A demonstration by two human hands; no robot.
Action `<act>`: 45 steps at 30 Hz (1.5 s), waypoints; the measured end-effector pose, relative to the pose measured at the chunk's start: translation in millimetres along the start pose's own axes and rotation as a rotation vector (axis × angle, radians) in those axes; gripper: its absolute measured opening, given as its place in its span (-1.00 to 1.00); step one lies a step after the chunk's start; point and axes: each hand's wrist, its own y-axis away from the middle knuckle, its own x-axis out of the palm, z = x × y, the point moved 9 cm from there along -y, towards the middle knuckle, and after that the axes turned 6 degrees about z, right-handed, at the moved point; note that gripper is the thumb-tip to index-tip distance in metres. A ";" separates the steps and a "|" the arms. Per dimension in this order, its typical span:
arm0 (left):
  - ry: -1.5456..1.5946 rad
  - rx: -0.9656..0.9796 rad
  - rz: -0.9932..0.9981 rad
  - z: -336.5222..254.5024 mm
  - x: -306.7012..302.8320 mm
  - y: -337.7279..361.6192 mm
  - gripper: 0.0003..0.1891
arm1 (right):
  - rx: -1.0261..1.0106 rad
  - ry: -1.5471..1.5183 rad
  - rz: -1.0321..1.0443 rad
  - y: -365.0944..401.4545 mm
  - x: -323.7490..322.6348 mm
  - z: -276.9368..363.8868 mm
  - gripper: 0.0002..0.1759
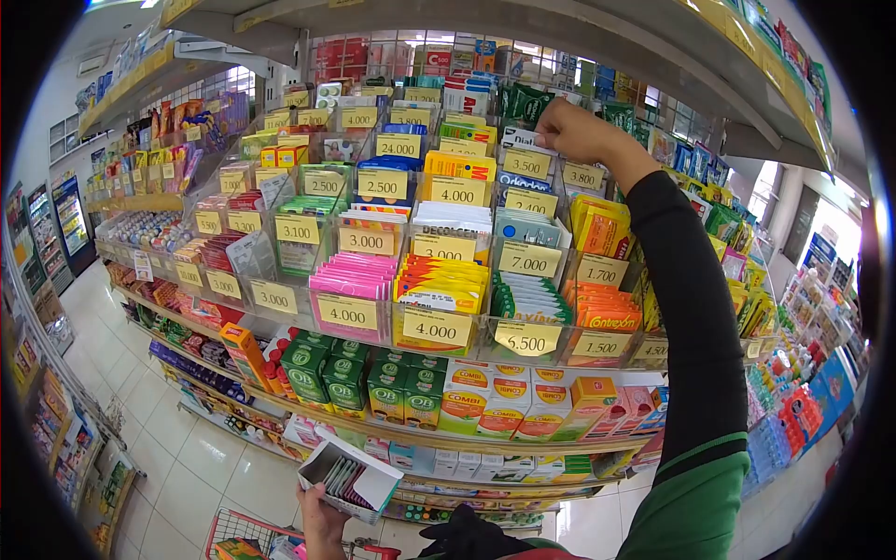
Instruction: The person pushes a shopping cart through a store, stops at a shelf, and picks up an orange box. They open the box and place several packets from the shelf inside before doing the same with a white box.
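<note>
The left hand (pixel 322 515) is clamped on an open white box (pixel 378 483), with thin sachets (pixel 345 479) standing inside, just beyond the grip; the right hand (pixel 567 127) has curled fingers beside a white packet (pixel 519 139); whether it pinches anything, I cannot tell; green packets (pixel 525 103) are left of it.

Right hand (pixel 577 131) raised high; left hand (pixel 322 521) low.

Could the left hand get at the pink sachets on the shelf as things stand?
Probably not: the left hand is holding an open box lower down than the pink sachets, though nothing covers their tops.
</note>
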 end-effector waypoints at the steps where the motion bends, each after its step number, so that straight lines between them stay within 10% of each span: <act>1: -0.001 0.004 0.006 -0.3 0.6 -0.2 -0.24 | 0.000 0.000 -0.001 -0.7 0.5 -1.6 -0.75; 19: -0.014 -0.035 0.002 1.2 3.1 -7.5 -0.28 | 0.107 -0.169 0.168 -4.0 20.0 -16.0 -0.64; 25: -0.006 -0.023 -0.026 1.9 -0.4 -9.5 -0.30 | 0.068 -0.095 -0.150 -5.4 -11.9 -13.1 -0.73; 27: -0.014 -0.023 -0.027 0.4 1.7 -7.8 -0.29 | -0.041 0.015 -0.584 12.3 -50.3 -6.1 -0.75; 34: -0.039 -0.020 -0.030 -3.6 -3.0 -6.4 -0.27 | 0.141 -0.161 -0.209 39.0 -69.5 -40.7 -0.78; 45: -0.046 -0.001 -0.012 -6.0 8.3 -6.3 -0.27 | -0.033 0.165 -0.490 37.9 -49.1 -34.6 -0.78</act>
